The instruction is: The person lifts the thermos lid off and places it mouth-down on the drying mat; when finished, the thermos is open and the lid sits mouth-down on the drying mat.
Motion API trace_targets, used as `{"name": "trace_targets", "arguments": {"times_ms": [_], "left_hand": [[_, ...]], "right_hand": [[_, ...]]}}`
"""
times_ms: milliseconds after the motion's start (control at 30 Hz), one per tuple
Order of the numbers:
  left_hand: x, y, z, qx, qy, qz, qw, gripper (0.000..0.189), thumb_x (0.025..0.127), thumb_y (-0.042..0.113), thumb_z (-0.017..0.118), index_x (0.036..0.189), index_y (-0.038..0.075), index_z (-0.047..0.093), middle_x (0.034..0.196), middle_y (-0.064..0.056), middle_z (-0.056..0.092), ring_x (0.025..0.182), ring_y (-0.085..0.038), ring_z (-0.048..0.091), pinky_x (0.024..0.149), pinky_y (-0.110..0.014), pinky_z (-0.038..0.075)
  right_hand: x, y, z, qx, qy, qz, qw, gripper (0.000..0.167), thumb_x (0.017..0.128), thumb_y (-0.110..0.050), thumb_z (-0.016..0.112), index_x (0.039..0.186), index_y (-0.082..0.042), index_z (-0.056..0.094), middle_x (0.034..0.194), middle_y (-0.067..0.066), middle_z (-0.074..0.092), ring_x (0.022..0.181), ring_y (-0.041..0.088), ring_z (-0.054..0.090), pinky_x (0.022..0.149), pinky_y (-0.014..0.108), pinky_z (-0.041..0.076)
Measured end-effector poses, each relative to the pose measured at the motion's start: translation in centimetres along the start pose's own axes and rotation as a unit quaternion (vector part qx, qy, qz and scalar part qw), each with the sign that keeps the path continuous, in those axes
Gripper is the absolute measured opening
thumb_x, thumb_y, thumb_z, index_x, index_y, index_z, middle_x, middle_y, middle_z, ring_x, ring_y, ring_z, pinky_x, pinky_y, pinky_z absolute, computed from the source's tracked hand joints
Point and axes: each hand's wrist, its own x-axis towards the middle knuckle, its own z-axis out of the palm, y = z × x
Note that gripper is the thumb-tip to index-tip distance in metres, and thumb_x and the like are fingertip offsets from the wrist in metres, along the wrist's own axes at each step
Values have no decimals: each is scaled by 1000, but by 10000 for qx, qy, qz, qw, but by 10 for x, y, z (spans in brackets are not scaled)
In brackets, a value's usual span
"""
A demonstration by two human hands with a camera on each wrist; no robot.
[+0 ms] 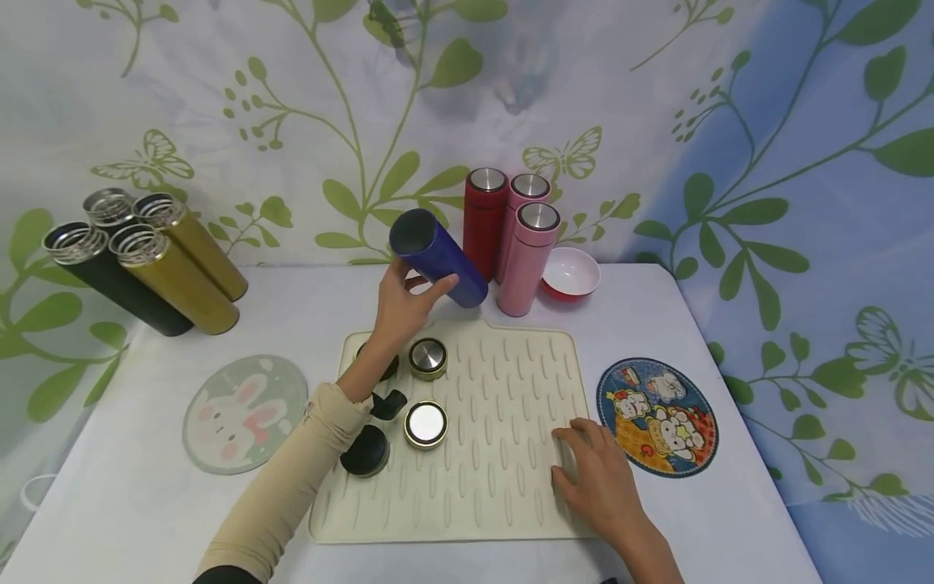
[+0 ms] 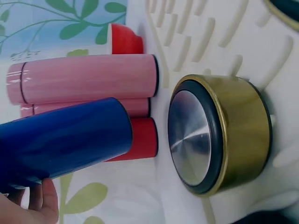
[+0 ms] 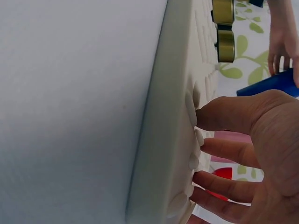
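In the head view, my left hand (image 1: pixel 404 310) grips a blue thermos flask (image 1: pixel 451 264) near its upper end. The flask leans, raised in front of a red thermos flask (image 1: pixel 485 219) and two pink thermos flasks (image 1: pixel 527 268). My left wrist view shows its lower end apart from the table. Below my left forearm, the cream ridged mat (image 1: pixel 511 511) bears gold-rimmed lids (image 1: pixel 427 357), black lids (image 1: pixel 366 451) and a small black piece (image 1: pixel 389 404). My right hand (image 1: pixel 600 487) rests its fingertips on the mat's right side, holding nothing.
Several lidless flasks, dark green and gold (image 1: pixel 182 280), stand at the back left. A red bowl (image 1: pixel 571 274) with a white inside sits at the back right. A round bunny mat (image 1: pixel 246 414) lies left, a round cartoon mat (image 1: pixel 658 417) right.
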Motion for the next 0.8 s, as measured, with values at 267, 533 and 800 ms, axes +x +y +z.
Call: {"name": "trace_targets", "arguments": {"times_ms": [267, 533, 800], "left_hand": [[-19, 38, -16, -889, 108, 317, 9955, 70, 82, -4, 76, 144, 2, 44, 135, -17, 57, 124, -28, 56, 101, -52, 45], [-36, 61, -31, -790, 342, 423, 9954, 65, 82, 2, 78, 141, 5, 49, 132, -15, 59, 119, -27, 58, 101, -42, 46], [-54, 45, -48, -608, 524, 462, 9957, 70, 78, -2, 80, 141, 12, 53, 131, -12, 60, 118, -27, 57, 100, -37, 46]], "right_hand": [[0, -1, 1, 7, 36, -30, 10000, 47, 70, -17, 87, 114, -8, 72, 123, 15, 59, 108, 34, 54, 90, 51, 48], [1, -2, -1, -22, 199, -172, 9997, 45, 69, -14, 86, 112, -7, 72, 120, 17, 59, 106, 34, 55, 87, 52, 48], [1, -2, -3, 14, 9, -19, 10000, 45, 72, -16, 85, 114, -9, 71, 123, 16, 59, 110, 35, 55, 91, 53, 47]]}}
